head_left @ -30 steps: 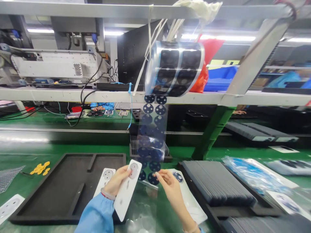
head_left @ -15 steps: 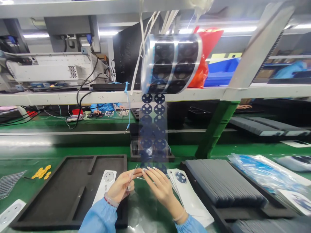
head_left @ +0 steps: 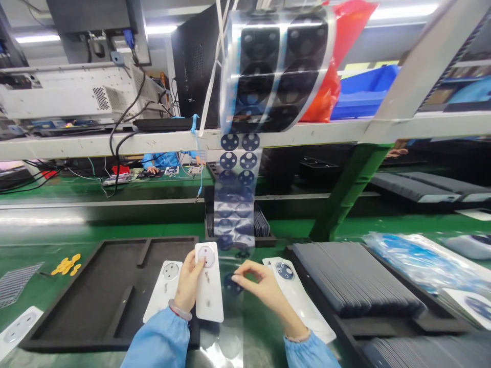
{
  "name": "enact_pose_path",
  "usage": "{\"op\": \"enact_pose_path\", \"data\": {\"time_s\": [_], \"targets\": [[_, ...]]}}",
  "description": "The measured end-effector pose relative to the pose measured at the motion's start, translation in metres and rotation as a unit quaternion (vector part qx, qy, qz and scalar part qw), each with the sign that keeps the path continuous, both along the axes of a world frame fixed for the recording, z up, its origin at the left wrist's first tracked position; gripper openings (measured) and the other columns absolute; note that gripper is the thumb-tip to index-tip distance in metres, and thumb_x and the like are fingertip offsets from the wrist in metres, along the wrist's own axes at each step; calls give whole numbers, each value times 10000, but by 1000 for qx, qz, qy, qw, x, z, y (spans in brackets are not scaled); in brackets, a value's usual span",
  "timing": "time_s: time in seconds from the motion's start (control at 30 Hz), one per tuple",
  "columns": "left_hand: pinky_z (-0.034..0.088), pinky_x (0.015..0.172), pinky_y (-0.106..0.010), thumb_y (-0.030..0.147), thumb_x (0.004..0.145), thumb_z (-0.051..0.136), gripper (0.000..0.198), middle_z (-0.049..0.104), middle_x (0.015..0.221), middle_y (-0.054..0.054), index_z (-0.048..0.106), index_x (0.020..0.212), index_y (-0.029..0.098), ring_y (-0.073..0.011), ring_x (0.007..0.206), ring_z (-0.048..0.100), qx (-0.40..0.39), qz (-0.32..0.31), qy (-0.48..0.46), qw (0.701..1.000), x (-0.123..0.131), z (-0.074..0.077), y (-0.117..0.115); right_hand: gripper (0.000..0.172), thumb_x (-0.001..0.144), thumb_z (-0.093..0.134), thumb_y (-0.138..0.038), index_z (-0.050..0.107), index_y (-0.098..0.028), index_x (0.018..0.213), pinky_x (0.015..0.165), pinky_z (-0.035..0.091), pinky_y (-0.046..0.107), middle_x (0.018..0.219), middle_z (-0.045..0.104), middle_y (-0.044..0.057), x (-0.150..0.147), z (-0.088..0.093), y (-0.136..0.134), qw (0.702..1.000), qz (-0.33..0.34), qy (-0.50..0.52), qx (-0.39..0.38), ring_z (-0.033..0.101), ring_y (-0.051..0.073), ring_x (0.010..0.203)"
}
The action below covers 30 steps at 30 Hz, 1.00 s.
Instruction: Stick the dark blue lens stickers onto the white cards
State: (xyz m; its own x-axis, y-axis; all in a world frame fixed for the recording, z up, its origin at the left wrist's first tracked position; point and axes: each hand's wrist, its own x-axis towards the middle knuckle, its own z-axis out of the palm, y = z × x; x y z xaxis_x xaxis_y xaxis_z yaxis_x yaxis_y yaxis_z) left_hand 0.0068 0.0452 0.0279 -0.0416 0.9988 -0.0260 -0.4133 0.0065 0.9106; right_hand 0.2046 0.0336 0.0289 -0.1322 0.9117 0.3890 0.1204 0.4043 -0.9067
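My left hand (head_left: 187, 283) grips a white phone back cover (head_left: 210, 304), held upright with the thumb over its round camera area. Pinched between thumb and finger of my right hand (head_left: 263, 286) is a dark round camera-lens sticker (head_left: 231, 284) with holes, just right of the cover and apart from it. Above both hands hangs a clear strip (head_left: 235, 194) bearing paired dark discs, coming down from a large roll (head_left: 264, 76). A similar white cover (head_left: 163, 291) lies left of my left hand. Right of my right hand are stacked white covers (head_left: 307, 306), the top one with a dark disc.
A black foam tray (head_left: 84, 301) lies at left, with yellow round pieces (head_left: 66, 264) beyond it. At right, another black tray holds a row of grey sheets (head_left: 356, 281). A white shelf edge (head_left: 169, 140) and green-wrapped post (head_left: 351, 189) stand ahead. Co-workers' hands show behind.
My hands have moved apart from where their fingertips met below the strip. The white cover now faces me in my left hand, and the dark sticker shows in my right. The camera view has shifted slightly.
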Motion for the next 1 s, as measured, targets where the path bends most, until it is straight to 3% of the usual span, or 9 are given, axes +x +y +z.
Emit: {"op": "enact_pose_path", "data": {"time_s": [0.1, 0.2, 0.3, 0.43, 0.67, 1.0], "targets": [[510, 727, -278, 453, 752, 739, 445, 735, 969, -58, 582, 1092, 212, -205, 850, 687, 16, 13, 61, 998, 7, -7, -4, 305, 694, 793, -478, 675, -198, 714, 629, 512, 309, 678, 670, 15, 1, -5, 2, 984, -96, 138, -58, 617, 183, 643], [504, 691, -273, 474, 776, 705, 430, 730, 911, -52, 580, 1084, 202, -190, 764, 674, 22, -30, 115, 993, 18, -10, -12, 328, 684, 796, -493, 692, -187, 740, 655, 502, 324, 697, 682, 34, -12, -17, -1, 971, -157, 166, -70, 610, 192, 664], [493, 686, -264, 462, 807, 666, 402, 722, 921, -52, 586, 1095, 193, -189, 780, 661, 20, -88, 124, 988, 27, -10, -20, 319, 702, 781, -488, 700, -181, 725, 656, 479, 324, 691, 681, 42, -25, -25, -6, 975, -159, 134, -77, 583, 189, 660], [478, 686, -259, 411, 823, 643, 423, 719, 971, -59, 544, 1170, 190, -195, 822, 651, 7, -119, 102, 988, 29, -10, -22, 323, 700, 779, -492, 696, -180, 701, 625, 454, 307, 669, 663, 31, -29, -28, -10, 977, -157, 120, -79, 541, 172, 625], [457, 679, -250, 371, 790, 652, 544, 733, 934, -68, 480, 1264, 167, -201, 822, 638, -4, -129, 87, 988, 26, -14, -20, 343, 704, 765, -519, 690, -184, 707, 608, 442, 298, 649, 638, 24, -28, -29, -11, 974, -185, 107, -74, 527, 169, 620], [464, 685, -257, 375, 834, 626, 498, 719, 947, -68, 507, 1274, 171, -187, 786, 645, 19, -146, 85, 985, 26, -17, -21, 332, 712, 764, -513, 687, -190, 711, 604, 431, 298, 646, 610, 13, -28, -31, -12, 972, -197, 107, -77, 498, 164, 610]]}}
